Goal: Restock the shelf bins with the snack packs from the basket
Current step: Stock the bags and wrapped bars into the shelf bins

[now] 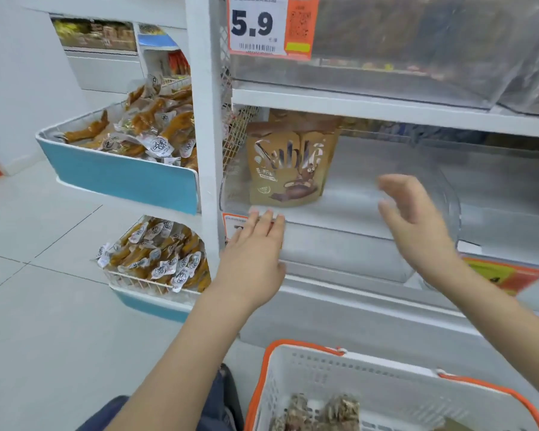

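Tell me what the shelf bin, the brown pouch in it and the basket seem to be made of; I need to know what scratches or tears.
The shelf bin looks like clear hard plastic: the shelf shows through its glossy walls. The brown pouch seems a printed plastic film, standing upright with a slight sheen. The basket looks like moulded white plastic with perforated walls and an orange rim.

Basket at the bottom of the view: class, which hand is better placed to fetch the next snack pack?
Probably the right hand: it hangs open and empty above the basket, while the left hand rests flat on the bin's front edge.
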The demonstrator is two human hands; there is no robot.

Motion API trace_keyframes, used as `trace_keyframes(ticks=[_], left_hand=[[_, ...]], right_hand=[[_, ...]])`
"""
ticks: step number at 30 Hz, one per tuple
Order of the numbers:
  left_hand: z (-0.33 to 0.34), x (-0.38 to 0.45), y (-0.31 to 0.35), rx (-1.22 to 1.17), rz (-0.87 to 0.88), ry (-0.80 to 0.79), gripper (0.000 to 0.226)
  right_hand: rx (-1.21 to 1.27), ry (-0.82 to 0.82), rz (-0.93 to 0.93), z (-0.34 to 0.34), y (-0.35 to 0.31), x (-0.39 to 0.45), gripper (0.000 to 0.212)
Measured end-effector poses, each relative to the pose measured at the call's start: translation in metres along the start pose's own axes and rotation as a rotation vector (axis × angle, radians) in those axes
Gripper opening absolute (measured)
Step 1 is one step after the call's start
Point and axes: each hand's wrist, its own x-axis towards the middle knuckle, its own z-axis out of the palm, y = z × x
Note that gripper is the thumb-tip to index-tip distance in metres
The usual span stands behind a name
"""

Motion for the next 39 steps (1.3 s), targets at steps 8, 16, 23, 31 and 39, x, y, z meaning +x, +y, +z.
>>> trace_keyframes(ticks=[8, 16, 23, 31, 39], left_hand=[[0.074, -0.032, 0.09, -0.032, 0.13, -0.122, 0.063], [0.189, -0.099, 0.166, 0.021, 0.245, -0.545, 0.039], [0.221, -0.127, 0.19, -0.023, 0.282, -0.669, 0.019], [0.208, -0.137, 0.202, -0.074, 0.392, -0.792, 0.05], [0.206, -0.144, 0.197, -0.416, 0.214, -0.561, 0.058]], right_hand=[[-0.363, 0.059, 0.498, -0.121, 0.122, -0.236, 0.025], [-0.453, -0.386, 0.904, -0.096, 0.187, -0.321, 0.057], [-0.885, -0.476, 0.811, -0.073, 0.184, -0.329, 0.023], [-0.626, -0.379, 0.759, -0.073, 0.157, -0.298, 0.037], [-0.345, -0.231, 0.737, -0.068, 0.133, -0.286, 0.047]])
